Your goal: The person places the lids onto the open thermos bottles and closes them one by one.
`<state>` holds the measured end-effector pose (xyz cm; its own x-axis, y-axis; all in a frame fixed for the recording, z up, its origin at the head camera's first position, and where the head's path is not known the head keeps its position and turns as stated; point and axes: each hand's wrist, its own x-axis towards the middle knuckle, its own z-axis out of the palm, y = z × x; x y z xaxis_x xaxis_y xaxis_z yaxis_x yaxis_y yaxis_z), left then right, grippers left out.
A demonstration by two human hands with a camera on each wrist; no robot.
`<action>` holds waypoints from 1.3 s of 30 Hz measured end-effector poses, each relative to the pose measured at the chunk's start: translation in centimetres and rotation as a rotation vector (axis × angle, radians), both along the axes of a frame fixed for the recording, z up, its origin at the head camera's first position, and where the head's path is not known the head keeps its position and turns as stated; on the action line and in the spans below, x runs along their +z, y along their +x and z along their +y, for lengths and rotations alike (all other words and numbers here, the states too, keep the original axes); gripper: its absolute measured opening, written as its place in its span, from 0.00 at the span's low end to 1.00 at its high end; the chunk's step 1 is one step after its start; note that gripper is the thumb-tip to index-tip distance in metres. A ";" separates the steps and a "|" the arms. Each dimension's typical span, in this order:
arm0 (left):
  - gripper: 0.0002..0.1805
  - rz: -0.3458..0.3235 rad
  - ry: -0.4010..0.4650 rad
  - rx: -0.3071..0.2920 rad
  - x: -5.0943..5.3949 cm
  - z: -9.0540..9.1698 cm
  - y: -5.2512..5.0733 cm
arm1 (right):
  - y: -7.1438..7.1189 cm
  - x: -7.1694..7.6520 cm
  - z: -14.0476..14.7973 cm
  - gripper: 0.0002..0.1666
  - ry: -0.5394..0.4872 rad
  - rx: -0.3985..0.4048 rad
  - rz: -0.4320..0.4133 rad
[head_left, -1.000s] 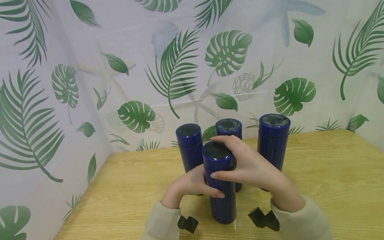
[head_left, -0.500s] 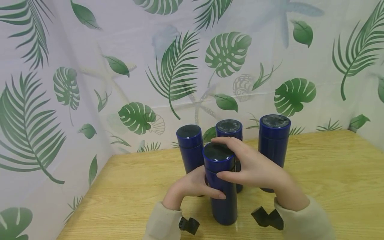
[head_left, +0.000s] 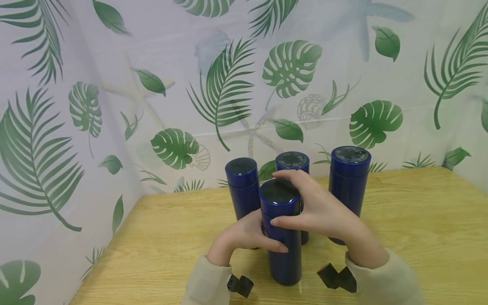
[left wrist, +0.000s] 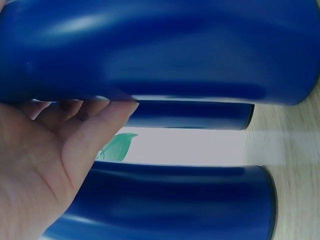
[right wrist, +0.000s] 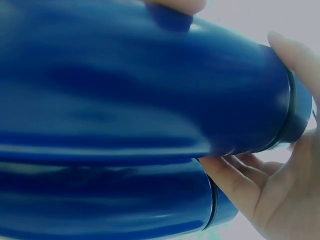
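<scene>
A dark blue thermos flask (head_left: 286, 262) with a glossy black lid top stands upright in front, between both hands. My left hand (head_left: 244, 233) grips it around the middle of its body, thumb across the near side. Higher up, my right hand (head_left: 324, 212) holds it near the lid seam, with the thumb in front and fingers reaching round behind. The left wrist view shows the held flask's smooth side (left wrist: 165, 55) at close range. In the right wrist view, the fingers lie close to the seam of the flask (right wrist: 150, 90). Whether its base touches the table cannot be told.
Three similar blue flasks stand behind: a left one (head_left: 242, 182), a middle one (head_left: 292, 160) partly hidden by the right hand, and a right one (head_left: 348, 182). They stand on a wood-grain table (head_left: 164, 245), backed by a leaf-patterned cloth (head_left: 152, 106).
My right thumb has slid slightly right and then back left across the front flask. Both hands keep their hold, and the flasks stay in place.
</scene>
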<state>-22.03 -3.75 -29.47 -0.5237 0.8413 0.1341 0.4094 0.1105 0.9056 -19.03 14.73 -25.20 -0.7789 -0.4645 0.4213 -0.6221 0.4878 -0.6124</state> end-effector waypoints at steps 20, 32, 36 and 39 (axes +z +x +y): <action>0.35 0.028 -0.007 0.016 -2.2 0.0 -1.4 | 0.1 -0.1 -0.3 0.45 -0.007 -0.077 0.039; 0.35 -0.004 -0.011 0.030 0.1 0.3 0.2 | 0.0 0.1 0.6 0.38 -0.027 0.096 0.051; 0.34 0.002 -0.021 0.039 0.3 0.3 0.4 | 0.1 0.1 0.4 0.39 -0.015 0.041 0.064; 0.34 0.015 -0.023 0.044 0.2 0.4 0.4 | 0.2 0.1 0.2 0.40 -0.008 -0.004 0.074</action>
<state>-21.63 -3.38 -29.22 -0.5583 0.8205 0.1230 0.4169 0.1493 0.8966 -18.84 14.91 -25.09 -0.7474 -0.4582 0.4811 -0.6638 0.4857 -0.5687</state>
